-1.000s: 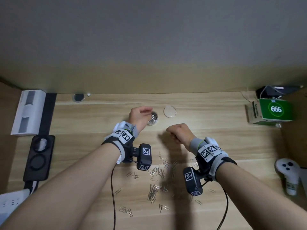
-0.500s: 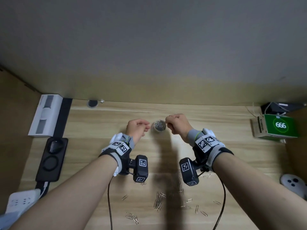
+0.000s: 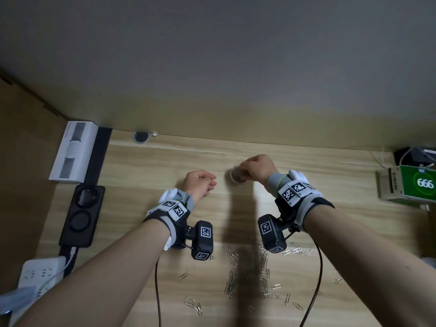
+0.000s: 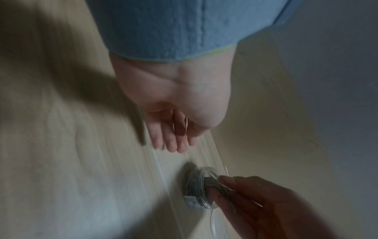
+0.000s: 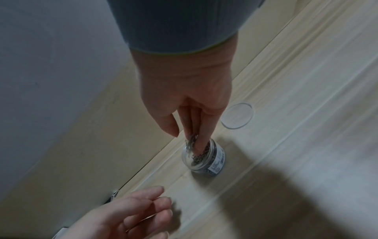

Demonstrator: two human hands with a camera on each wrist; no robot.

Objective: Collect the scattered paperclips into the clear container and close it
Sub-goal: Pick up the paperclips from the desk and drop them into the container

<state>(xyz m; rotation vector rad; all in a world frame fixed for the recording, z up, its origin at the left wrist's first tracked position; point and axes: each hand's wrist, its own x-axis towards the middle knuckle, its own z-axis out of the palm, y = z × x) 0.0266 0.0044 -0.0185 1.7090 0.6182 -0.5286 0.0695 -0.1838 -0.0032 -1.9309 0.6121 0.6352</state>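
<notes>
The small clear jar (image 3: 236, 178) stands far on the wooden desk, partly filled with paperclips. My right hand (image 3: 256, 169) is over its mouth. In the right wrist view this hand (image 5: 186, 139) pinches a bunch of paperclips, fingertips dipped into the jar (image 5: 212, 163). The clear round lid (image 5: 237, 115) lies flat just beyond the jar; the right hand hides it in the head view. My left hand (image 3: 200, 184) hovers left of the jar, loosely curled and holding nothing. Several loose paperclips (image 3: 230, 285) lie scattered on the near part of the desk, between my forearms.
A green box (image 3: 415, 185) sits at the right edge. Along the left edge are a white device (image 3: 73, 152), a black tray (image 3: 81, 215) and a white power strip (image 3: 37, 277). Two thin cables (image 3: 157, 291) hang from my wrists over the near desk.
My right hand has come from beside the jar to over its mouth and lowered its fingertips in. My left hand has let go of the jar and drawn back to the left.
</notes>
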